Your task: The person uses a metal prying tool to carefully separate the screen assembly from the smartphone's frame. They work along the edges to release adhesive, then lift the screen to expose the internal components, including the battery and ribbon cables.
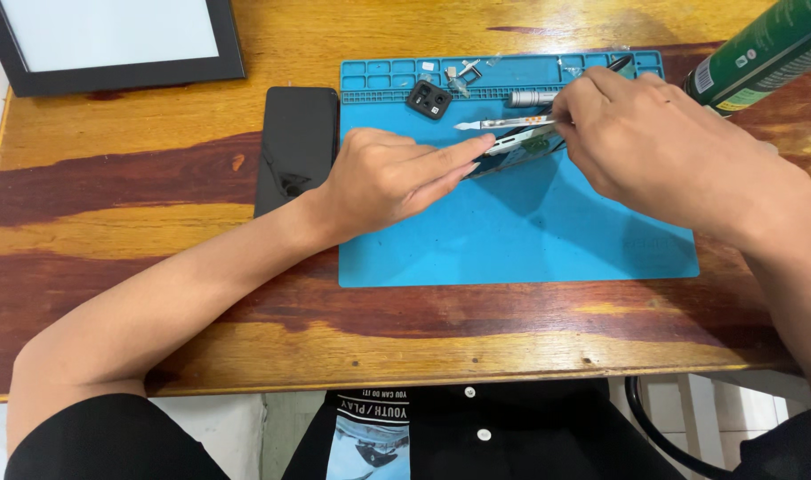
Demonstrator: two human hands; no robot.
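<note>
left hand clamps the opened phone on edge; right hand pinches a pry tool inside; camera module already out.

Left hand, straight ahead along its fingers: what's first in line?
The left hand points right; its fingers already touch the opened phone. Beyond that comes the right hand, though depth is unclear.

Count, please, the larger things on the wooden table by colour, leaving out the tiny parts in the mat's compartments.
Blue: 1, the work mat
Black: 3, the flat phone-like slab, the framed panel, the small camera module
Green: 1, the can
Silver: 1, the cylinder
Total: 6
</note>
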